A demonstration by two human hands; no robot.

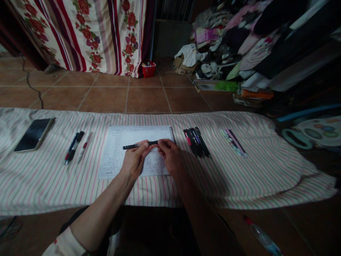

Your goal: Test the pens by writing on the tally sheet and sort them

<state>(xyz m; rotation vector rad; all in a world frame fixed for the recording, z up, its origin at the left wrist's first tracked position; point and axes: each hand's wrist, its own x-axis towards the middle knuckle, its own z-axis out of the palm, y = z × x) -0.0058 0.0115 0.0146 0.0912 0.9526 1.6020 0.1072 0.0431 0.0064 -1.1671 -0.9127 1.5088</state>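
Both my hands hold one black pen (133,146) level above a spiral notebook (119,149) lying on a striped cloth (266,170). My left hand (134,161) pinches the pen's middle with closed fingers. My right hand (170,154) grips its right end, fingers curled. The pen's left tip points left over the notebook page.
Left of the notebook lie three pens (76,146) and a dark phone (34,134). To the right sit a bunch of black pens (197,142) and another small pen group (234,143). A transparent pen (262,236) lies on the floor at lower right. Clothes pile (229,39) behind.
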